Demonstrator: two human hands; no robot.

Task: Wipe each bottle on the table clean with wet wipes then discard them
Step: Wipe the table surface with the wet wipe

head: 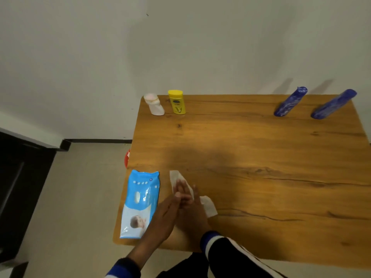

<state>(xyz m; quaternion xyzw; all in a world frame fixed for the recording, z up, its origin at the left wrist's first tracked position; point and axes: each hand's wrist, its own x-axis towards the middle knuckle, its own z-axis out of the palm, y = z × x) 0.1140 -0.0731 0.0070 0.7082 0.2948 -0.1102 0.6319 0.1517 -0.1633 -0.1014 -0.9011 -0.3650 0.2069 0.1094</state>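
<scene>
While we are leaning over the near edge of the table (261, 157), our two hands are meeting at about 6 o'clock in the view, with a white wet wipe (208, 206) caught between them. Our left hand (166, 213) is lying with its fingers (177, 195) stretched fairly straight over the wipe, and our right hand (192, 211) is sitting under or beside it; blur is keeping us from telling whether the right fingers are pinching the wipe or only touching it. One end of the wipe is poking out past the fingertips toward 12 o'clock, and the other end is sticking out toward 4 o'clock, lying on the wood.

Just beside our left hand, at 9 o'clock from it, the blue wipes pack (140, 203) is lying flat at the table's near left corner. At the far left corner, toward 11 o'clock, a white bottle (154, 106) and a yellow bottle (177, 102) are standing side by side. Toward 1 o'clock, well apart from them, two blue bottles, the inner blue bottle (290, 102) and the outer blue bottle (333, 104), are standing at the far right. A red object (127, 158) is peeking out by the table's left edge.
</scene>
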